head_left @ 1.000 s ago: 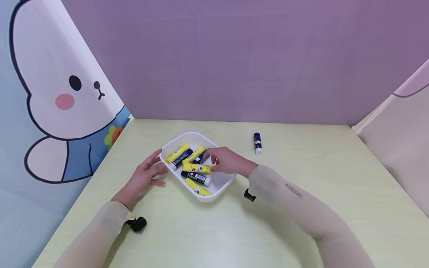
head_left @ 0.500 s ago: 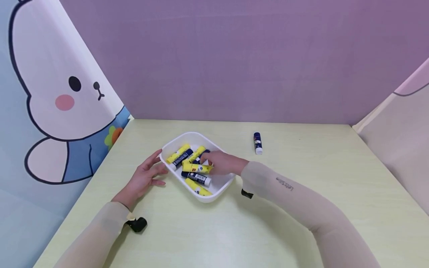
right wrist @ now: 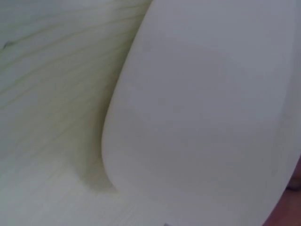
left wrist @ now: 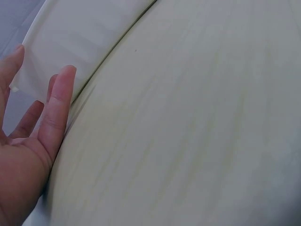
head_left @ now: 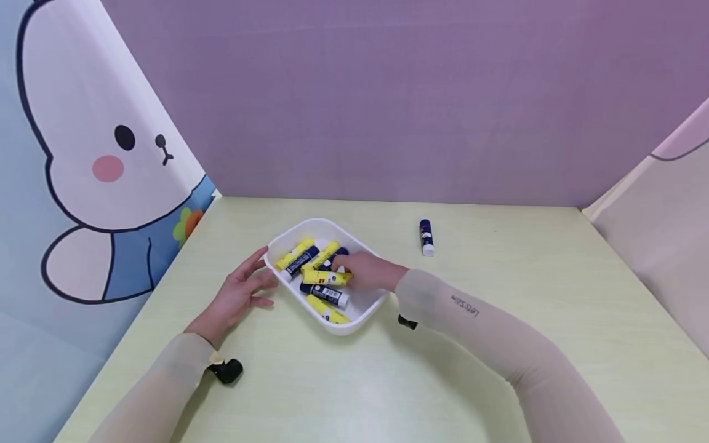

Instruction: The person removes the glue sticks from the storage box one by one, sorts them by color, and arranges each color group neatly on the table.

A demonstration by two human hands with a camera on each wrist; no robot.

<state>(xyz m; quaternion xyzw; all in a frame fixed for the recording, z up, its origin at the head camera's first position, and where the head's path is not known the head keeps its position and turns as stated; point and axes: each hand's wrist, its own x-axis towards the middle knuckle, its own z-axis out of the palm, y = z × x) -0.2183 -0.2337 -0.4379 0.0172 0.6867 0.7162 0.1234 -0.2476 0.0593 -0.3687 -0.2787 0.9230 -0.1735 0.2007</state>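
A white plastic tub (head_left: 362, 320) holds several glue sticks, some yellow and some dark blue with a white end. My right hand (head_left: 371, 271) reaches over the near right rim into the tub. Its fingertips are by a dark blue glue stick (head_left: 341, 251) and the right end of a yellow glue stick (head_left: 324, 278); how they hold it is hidden. My left hand (head_left: 235, 295) is at the tub's left side, its fingers (left wrist: 59, 103) extended, one tip at the rim. In the right wrist view, the tub's outer wall (right wrist: 197, 113) covers most of the picture.
One dark blue glue stick (head_left: 426, 237) lies alone on the pale wooden table (head_left: 498, 271), behind and right of the tub. A purple panel (head_left: 388, 104) rises along the far edge, with a printed cartoon panel (head_left: 83, 135) at the left.
My right hand has moved slightly left and lower into the tub, covering more of the white interior. My left hand, the tub and the lone glue stick have stayed put.
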